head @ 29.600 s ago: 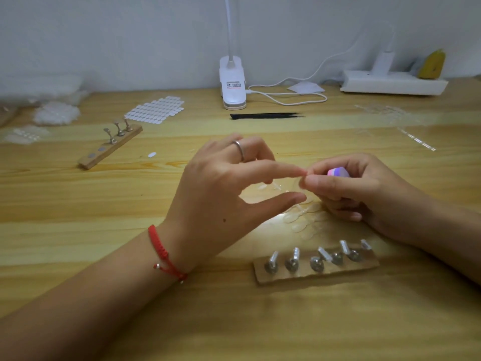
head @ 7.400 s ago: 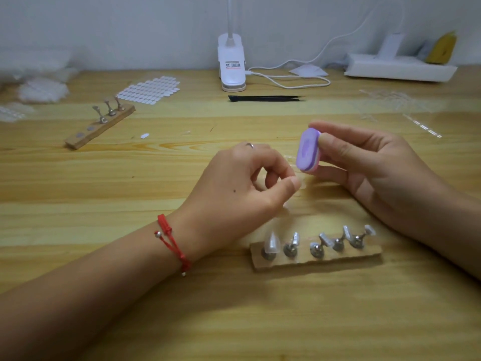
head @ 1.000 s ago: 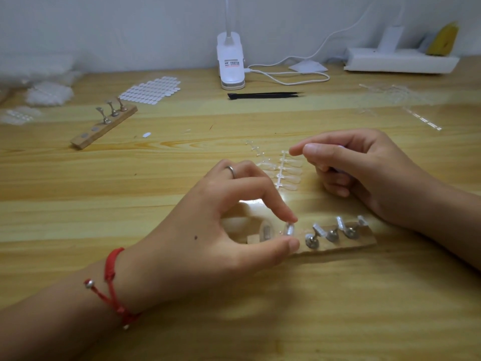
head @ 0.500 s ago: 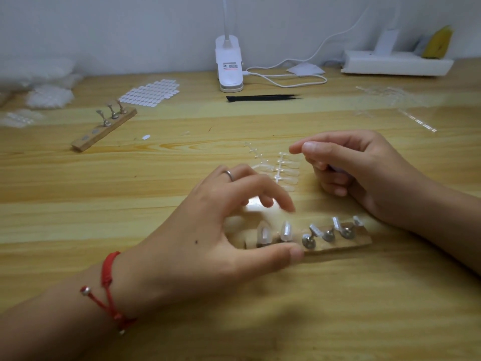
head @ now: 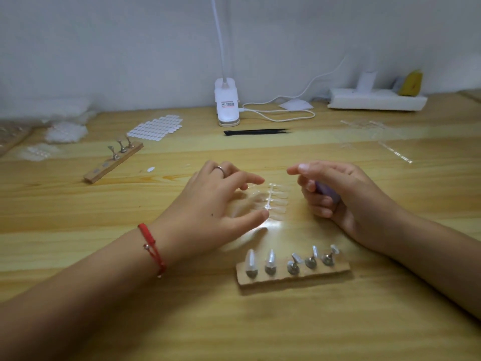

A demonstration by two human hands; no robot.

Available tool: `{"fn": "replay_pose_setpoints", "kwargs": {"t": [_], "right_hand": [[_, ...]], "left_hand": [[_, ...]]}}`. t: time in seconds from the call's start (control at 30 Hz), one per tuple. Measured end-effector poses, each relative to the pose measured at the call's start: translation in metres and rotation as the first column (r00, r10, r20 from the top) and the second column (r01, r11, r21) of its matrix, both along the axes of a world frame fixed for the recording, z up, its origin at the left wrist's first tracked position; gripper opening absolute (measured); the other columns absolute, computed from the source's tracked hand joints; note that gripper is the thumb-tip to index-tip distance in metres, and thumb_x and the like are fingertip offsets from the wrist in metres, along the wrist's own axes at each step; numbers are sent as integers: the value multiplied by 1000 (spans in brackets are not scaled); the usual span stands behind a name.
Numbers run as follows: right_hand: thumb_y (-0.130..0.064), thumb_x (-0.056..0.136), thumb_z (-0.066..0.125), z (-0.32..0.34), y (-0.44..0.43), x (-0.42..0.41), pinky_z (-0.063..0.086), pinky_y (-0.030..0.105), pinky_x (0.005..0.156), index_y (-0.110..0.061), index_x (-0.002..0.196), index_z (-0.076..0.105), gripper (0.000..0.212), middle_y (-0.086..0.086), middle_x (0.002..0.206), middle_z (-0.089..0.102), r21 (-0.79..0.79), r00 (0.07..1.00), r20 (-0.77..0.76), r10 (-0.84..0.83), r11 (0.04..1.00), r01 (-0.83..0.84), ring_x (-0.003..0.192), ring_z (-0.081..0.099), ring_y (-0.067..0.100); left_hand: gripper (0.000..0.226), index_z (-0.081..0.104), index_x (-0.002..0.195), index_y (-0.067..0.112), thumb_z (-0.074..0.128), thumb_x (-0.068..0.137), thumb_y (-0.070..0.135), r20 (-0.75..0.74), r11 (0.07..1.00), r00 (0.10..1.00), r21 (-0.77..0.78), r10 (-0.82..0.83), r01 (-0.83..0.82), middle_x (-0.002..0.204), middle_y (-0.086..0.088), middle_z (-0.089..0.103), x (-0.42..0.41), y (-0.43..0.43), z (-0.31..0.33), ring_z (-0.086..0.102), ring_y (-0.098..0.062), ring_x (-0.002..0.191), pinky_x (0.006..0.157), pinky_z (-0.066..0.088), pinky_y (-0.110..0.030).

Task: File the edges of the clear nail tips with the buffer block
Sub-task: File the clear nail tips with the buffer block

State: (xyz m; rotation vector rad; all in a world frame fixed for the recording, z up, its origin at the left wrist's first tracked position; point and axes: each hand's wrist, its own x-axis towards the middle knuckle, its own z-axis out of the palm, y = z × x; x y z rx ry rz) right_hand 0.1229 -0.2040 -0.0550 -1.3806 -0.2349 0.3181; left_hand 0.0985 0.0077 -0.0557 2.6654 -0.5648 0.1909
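A strip of clear nail tips [head: 273, 200] lies flat on the wooden table between my hands. My left hand [head: 216, 204] hovers over its left side with fingers spread, thumb tip beside the strip's near end, holding nothing. My right hand [head: 335, 196] is curled around the purple buffer block [head: 326, 190], index finger stretched out above it. Nearer to me stands a wooden holder [head: 294, 277] with metal stands; clear tips sit on the two left stands [head: 251, 259].
A second wooden holder [head: 113, 162] lies at the left. White sticker sheet [head: 156, 127], black tweezers [head: 256, 131], a white clip lamp [head: 226, 105] with its cable and a white power strip [head: 377, 100] line the back. More clear strips [head: 390, 149] lie far right.
My left hand has left the near holder, where a second clear tip now sits, and moved up to the strip of nail tips. My right hand still holds the buffer block.
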Motion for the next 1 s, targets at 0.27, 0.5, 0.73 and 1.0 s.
{"fn": "replay_pose_setpoints", "kwargs": {"t": [0.27,0.5,0.73,1.0], "right_hand": [[-26,70,66,0,1,-1,29,16,37,-16,77,79,18,-6,60,45,-2,1000,-3,-7,1000,7,44,29,6],[-24,68,78,-3,1,-1,32,15,40,-14,99,74,32,-4,66,46,2,1000,26,-8,1000,8,48,32,6],[-41,65,84,0,8,-12,34,13,45,-26,83,77,25,-12,52,49,-311,972,229,62,950,13,45,38,5],[-48,55,79,-8,5,-7,31,15,41,-23,73,78,31,-7,52,47,-226,975,215,-48,969,98,43,34,9]], "left_hand": [[64,65,110,36,41,69,80,143,997,989,75,-20,9,108,13,49,6,-6,-11,39,-12,107,95,38,-33],[57,67,103,23,65,66,67,361,981,930,-193,66,6,105,4,53,4,-5,-7,44,-15,103,91,41,-32],[57,68,103,19,72,67,62,480,978,876,-196,35,68,104,0,56,-1,-14,-7,47,-20,101,87,44,-38],[23,72,85,35,73,72,54,5,791,1000,-612,9,-4,91,16,59,-3,-12,-4,50,-2,96,76,36,-11]]}}
